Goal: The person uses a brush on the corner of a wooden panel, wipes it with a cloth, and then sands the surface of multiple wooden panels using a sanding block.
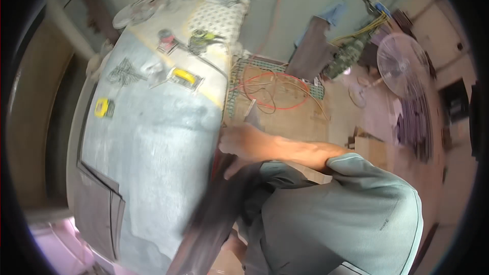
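A long dark brown panel (211, 224) slants down along the right edge of the worktable (158, 147), smeared by motion. At its upper end my right hand (243, 144) is closed on it, thumb pointing down toward the bottom of the view. My right arm reaches across from the right out of a grey-green sleeve. Below the panel shows a patch of skin, apparently part of my left hand (234, 247) or forearm; its fingers are hidden. On the tabletop lie a yellow tape measure (104, 107) and a yellow-handled flat tool (184, 78).
Brown sheets (97, 206) lie at the table's near left. A red-and-black tool (166, 40), a green tool (204, 39) and a patterned cloth (219, 18) occupy its far end. Orange hose (300, 84) coils on the floor. A fan (401, 65) stands right, near stacked panels (416, 122).
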The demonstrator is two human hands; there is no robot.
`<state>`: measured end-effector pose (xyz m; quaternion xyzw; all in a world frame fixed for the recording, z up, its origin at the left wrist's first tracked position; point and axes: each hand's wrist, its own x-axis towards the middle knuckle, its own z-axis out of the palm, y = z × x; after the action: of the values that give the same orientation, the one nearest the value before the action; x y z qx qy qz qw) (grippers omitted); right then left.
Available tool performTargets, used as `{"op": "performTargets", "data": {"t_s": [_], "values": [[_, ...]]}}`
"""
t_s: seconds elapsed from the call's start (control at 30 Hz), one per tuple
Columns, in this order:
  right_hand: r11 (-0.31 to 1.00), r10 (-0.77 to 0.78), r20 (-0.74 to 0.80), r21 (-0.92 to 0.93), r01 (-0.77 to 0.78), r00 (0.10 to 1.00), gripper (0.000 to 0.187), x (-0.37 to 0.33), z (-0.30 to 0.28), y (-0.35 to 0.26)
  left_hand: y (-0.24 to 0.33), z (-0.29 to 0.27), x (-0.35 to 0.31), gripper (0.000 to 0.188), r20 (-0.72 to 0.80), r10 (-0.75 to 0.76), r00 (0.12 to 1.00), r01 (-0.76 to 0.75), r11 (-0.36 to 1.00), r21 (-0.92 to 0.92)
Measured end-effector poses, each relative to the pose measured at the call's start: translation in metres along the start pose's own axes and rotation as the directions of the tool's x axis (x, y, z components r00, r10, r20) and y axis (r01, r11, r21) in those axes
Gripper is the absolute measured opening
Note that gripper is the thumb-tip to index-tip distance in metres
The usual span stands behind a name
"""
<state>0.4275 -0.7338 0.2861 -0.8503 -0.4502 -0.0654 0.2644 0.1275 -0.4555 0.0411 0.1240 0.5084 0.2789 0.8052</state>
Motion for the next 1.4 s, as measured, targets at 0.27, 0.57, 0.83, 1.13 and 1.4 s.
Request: {"op": "performTargets", "data": {"t_s": [0.27,0.57,0.83,1.13,1.4], "values": [[0.836,0.546,-0.421,0.212,-0.506,0.725,0.062,-0.129,-0.039,-0.046,-0.055,0.092,-0.041,0.070,0.323,-0.301,0.897,0.217,0.938,0.271],[0.449,0.692,-0.678,0.673,-0.588,-0.248,0.040,-0.423,-0.032,0.119,-0.250,0.218,-0.235,0.076,0.300,-0.826,0.478,0.430,0.517,0.740],[0.401,0.856,-0.350,0.914,0.062,-0.381,0.062,-0.591,-0.102,0.191,-0.431,0.177,-0.125,0.025,0.544,-0.761,0.352,-0.445,0.375,0.813],[0.067,0.958,0.102,0.831,0.553,-0.269,0.037,-0.701,-0.173,0.256,-0.621,0.300,-0.272,0.038,-0.339,-0.900,0.275,0.161,-0.305,0.939],[0.067,0.913,0.145,0.869,0.491,-0.381,0.040,-0.760,-0.155,0.413,-0.808,0.384,-0.300,0.060,-0.400,-0.856,0.327,0.153,-0.370,0.916]]}}
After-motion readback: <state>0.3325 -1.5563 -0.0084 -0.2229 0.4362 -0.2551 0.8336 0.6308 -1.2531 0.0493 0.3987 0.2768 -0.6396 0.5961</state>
